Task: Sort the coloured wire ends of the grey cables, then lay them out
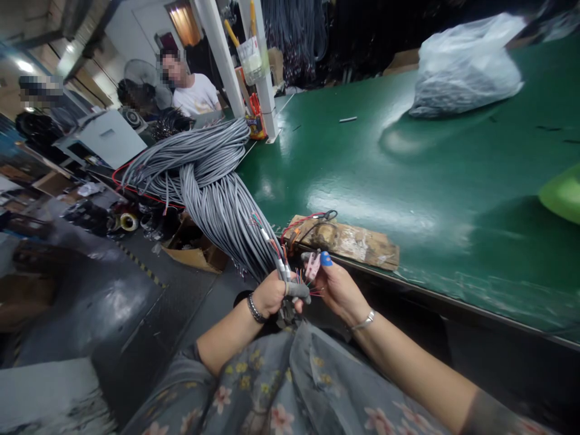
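My left hand (270, 294) is closed around grey cables near their stripped ends; one finger wears a grey cover. Thin coloured wires (316, 292) fan out from the cable ends beside that finger. Between the thumb and fingers of my right hand (342, 289) is a small pink clip-like tool (312, 266), right by the wires. Blue tape wraps the right thumb. A thick bundle of grey cables (226, 208) hangs over the table edge, with more stripped ends showing red, green and white wires. The inner fingers of both hands are partly hidden.
A worn wooden board (362, 244) with red and black leads lies at the front edge of the green table (430, 199). Farther back are a plastic bag (466, 66) and a white post (267, 103). An open cardboard box (193, 248) stands below. A person (197, 93) is beyond.
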`<state>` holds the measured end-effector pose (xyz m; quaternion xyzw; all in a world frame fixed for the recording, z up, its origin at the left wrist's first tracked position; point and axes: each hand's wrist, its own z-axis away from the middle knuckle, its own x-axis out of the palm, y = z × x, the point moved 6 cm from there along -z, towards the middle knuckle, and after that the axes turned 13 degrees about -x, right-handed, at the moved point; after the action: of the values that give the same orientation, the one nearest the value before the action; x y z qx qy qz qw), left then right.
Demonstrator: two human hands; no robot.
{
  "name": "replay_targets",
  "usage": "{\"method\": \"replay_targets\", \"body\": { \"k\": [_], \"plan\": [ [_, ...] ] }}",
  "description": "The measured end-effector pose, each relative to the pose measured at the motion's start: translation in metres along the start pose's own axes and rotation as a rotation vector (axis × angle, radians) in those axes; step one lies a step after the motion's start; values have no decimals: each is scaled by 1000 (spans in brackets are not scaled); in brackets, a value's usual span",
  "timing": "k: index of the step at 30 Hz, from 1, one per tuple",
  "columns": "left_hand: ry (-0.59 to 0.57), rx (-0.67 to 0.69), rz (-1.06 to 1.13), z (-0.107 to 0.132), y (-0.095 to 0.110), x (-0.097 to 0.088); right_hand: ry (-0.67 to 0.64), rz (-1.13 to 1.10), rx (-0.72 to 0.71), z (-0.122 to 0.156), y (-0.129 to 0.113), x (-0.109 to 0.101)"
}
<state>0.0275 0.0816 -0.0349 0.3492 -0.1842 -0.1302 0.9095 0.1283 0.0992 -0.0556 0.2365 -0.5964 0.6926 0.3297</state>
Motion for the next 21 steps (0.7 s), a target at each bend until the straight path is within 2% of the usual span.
{"method": "replay_targets", "body": {
  "k": [6,11,13,16,21],
  "plan": [
    [22,-7,-12,-1,0,-1,1,-18,74,3,3,-2],
    [67,56,52,8,-6,-1,-162,-18,156,9,4,0],
    [117,129,91,15,-9,-1,-184,-5,145,10,1,2],
    [182,224,144,21,-15,0,-151,45,77,10,-4,3],
    [262,288,176,15,-21,-2,-94,97,9,8,-7,1]
  ]
}}
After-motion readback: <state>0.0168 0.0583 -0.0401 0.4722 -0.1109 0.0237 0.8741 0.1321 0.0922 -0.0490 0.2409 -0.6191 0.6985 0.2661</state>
